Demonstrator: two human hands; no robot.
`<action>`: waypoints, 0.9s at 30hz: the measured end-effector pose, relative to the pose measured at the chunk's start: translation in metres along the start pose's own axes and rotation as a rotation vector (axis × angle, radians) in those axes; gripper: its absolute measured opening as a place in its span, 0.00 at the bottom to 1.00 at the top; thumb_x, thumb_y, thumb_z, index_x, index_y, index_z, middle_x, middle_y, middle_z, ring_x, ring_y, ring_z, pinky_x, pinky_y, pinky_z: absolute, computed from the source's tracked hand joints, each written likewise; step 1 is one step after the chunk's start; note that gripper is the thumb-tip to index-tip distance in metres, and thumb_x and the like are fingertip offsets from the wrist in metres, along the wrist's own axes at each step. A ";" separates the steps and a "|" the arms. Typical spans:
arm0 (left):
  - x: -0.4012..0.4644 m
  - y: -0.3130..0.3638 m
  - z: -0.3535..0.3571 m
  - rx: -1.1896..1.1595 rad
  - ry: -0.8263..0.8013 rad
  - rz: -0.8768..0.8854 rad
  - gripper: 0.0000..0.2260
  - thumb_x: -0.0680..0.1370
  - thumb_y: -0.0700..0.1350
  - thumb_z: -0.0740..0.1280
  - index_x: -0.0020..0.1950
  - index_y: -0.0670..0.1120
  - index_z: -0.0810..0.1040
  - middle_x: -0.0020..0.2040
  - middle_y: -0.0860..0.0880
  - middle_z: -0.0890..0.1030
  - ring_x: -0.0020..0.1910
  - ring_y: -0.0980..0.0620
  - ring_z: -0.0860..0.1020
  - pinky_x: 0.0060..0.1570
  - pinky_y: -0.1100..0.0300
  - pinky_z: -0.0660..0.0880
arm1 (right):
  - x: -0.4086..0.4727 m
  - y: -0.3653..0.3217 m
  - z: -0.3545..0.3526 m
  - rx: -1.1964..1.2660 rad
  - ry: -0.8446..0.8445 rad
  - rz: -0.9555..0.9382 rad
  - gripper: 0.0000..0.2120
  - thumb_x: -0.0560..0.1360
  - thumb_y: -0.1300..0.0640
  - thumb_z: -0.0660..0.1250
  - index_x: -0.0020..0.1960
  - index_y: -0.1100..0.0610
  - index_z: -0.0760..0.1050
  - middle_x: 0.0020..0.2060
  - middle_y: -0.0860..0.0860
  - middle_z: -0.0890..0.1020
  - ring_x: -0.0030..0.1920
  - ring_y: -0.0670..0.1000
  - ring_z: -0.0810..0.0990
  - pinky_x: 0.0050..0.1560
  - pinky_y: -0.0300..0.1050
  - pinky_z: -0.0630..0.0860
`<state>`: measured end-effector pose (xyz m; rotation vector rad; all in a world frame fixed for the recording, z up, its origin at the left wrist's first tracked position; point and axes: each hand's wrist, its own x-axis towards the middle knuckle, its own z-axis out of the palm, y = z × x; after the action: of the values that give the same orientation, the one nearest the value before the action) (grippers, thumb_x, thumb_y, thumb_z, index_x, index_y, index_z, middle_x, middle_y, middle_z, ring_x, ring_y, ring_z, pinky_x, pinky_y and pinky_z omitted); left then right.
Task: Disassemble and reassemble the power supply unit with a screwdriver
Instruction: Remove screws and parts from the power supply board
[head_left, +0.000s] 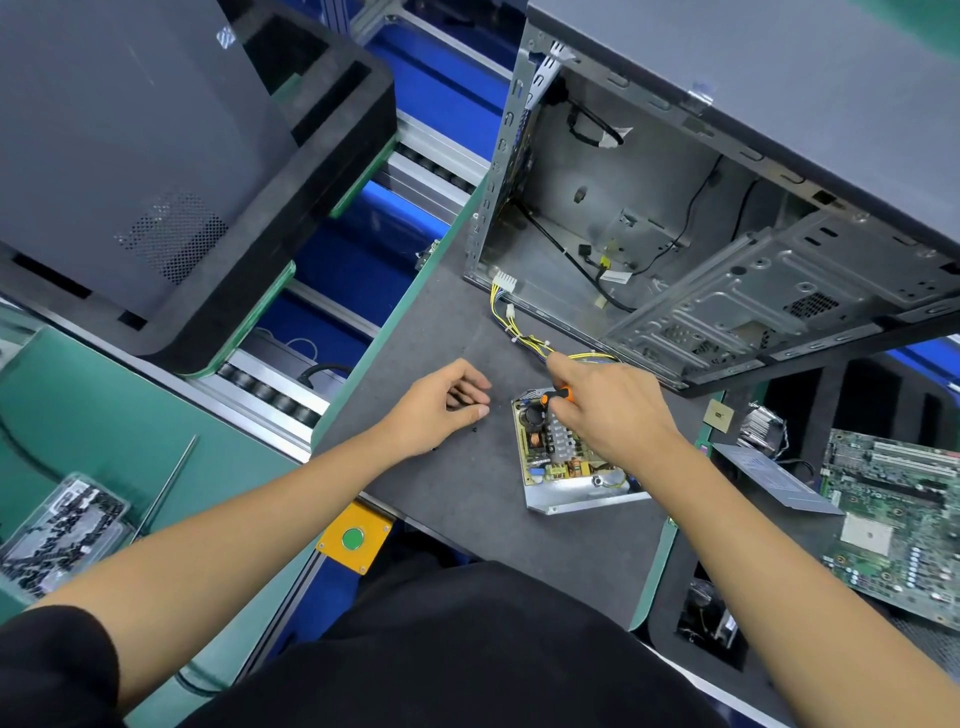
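The power supply unit (563, 462) lies opened at the centre of the frame on the grey desk (467, 499), its circuit board bare inside a shallow metal tray. A yellow wire bundle (524, 332) runs from it up toward the open computer case (675, 234) at upper right. The right hand (618, 410) hovers over the board's upper edge, its grip curled round the orange-and-black handle of a screwdriver (557, 397). The left hand (447, 402) sits just left of the unit, fingers curled inward; whether that grip pinches anything I cannot tell. A small dark screw (474, 431) lies on the desk below it. A motherboard (893, 525) lies at the right edge, a green button (352, 538) at the desk's near edge, and a box of screws (57, 535) at lower left.
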<state>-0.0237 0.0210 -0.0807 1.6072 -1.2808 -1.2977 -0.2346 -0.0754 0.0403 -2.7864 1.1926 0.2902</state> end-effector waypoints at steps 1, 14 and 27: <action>0.000 0.000 0.000 0.005 -0.001 0.002 0.11 0.78 0.42 0.74 0.57 0.51 0.78 0.51 0.55 0.84 0.50 0.57 0.82 0.50 0.65 0.76 | 0.001 -0.001 0.000 0.003 0.002 -0.008 0.07 0.74 0.50 0.62 0.46 0.50 0.65 0.30 0.49 0.71 0.35 0.59 0.68 0.28 0.46 0.52; 0.009 0.021 0.003 0.124 0.059 0.219 0.14 0.75 0.48 0.77 0.57 0.51 0.79 0.54 0.55 0.79 0.57 0.54 0.76 0.56 0.57 0.75 | 0.006 -0.004 -0.002 -0.021 -0.031 -0.043 0.08 0.75 0.49 0.62 0.46 0.50 0.63 0.31 0.49 0.72 0.36 0.60 0.75 0.30 0.48 0.59; 0.030 0.065 0.019 0.223 -0.042 0.382 0.16 0.67 0.49 0.82 0.47 0.48 0.79 0.45 0.53 0.82 0.45 0.55 0.79 0.47 0.54 0.78 | 0.013 0.000 -0.008 0.119 -0.124 0.027 0.10 0.76 0.51 0.62 0.48 0.50 0.60 0.35 0.51 0.74 0.37 0.61 0.74 0.35 0.50 0.67</action>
<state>-0.0593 -0.0246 -0.0335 1.3929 -1.7099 -0.9827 -0.2248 -0.0853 0.0456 -2.6111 1.1793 0.3753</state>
